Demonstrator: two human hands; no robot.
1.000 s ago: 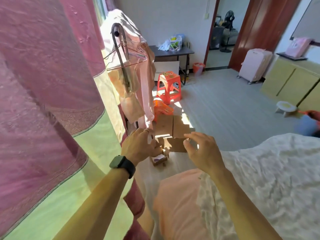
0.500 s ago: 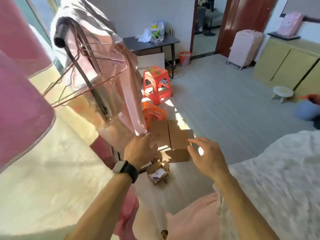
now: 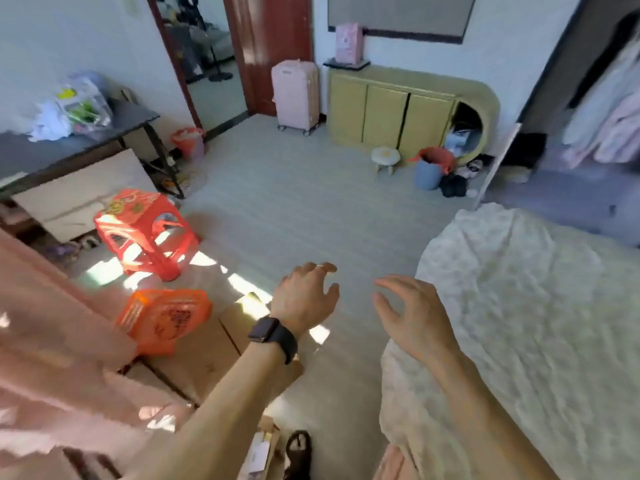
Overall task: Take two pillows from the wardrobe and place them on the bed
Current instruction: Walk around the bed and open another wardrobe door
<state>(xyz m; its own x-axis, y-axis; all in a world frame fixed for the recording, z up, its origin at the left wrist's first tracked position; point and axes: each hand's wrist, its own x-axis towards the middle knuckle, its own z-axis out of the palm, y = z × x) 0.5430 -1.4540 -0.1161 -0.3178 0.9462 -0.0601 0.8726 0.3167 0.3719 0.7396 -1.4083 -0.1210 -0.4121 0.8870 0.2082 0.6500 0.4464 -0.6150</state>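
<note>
A: Two bare hands, nothing in either: the left hand [image 3: 304, 299] with the black wristwatch [image 3: 273, 336] and the right hand [image 3: 412, 317] hover with fingers spread and loosely curled over the pale floor [image 3: 294, 209].

B: And the pillows?

A: None in view. The dark open wardrobe [image 3: 588, 98] with pale hanging clothes is at far right, well apart from the hands; the bed with the crumpled white quilt [image 3: 519, 323] is just beside the right hand.

B: Risks?

A: Tripping, I'd judge. Flattened brown cardboard [image 3: 207, 348], a tipped orange plastic basket [image 3: 162, 317] and a red plastic stool [image 3: 145, 230] clutter the floor.

B: Containers?

A: The basket's contents can't be told. The blue-grey bin [image 3: 429, 171] has a red liner; the yellow cabinet's [image 3: 388, 109] open rounded end holds something blurred.
</note>
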